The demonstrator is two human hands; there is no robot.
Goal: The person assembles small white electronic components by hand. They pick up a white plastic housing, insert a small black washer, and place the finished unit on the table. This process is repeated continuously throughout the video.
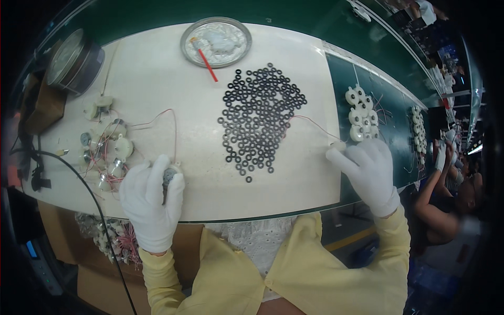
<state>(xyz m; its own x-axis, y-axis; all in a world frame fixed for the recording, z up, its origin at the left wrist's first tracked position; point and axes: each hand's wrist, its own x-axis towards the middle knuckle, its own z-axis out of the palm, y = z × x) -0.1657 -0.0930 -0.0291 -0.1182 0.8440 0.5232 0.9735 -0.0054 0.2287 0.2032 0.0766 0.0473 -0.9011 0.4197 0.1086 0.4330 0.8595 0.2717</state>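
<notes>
Left to right on my head feed. Far left: brown box [46,107], and just beside it a clear round tub [79,65], tilted in view. Black cable [79,176] bends across the table's [199,157] left end and over the near edge. Right of it, a loose heap of cream round parts [122,148] with tangled pink wires. Carton [84,231] of wired bits sits below the table edge.

My left hand [152,197], white glove: grasping a grey-faced round part [169,176] between thumb and fingers, just right of the heap. Centre back: metal dish [248,50] of white paste, red-handled brush [208,65] resting over its rim. Below that, a broad spread of black rings [249,179].

My right hand [370,173], also gloved: thumb and finger at a small pale part [338,145] with a pink wire running left to the rings; can't tell if pinched or only touched. Beyond, on green mat [344,71]: cluster of cream parts with dark centres [362,116], then another row [418,134]. Far right: co-worker [438,207], arms raised.
</notes>
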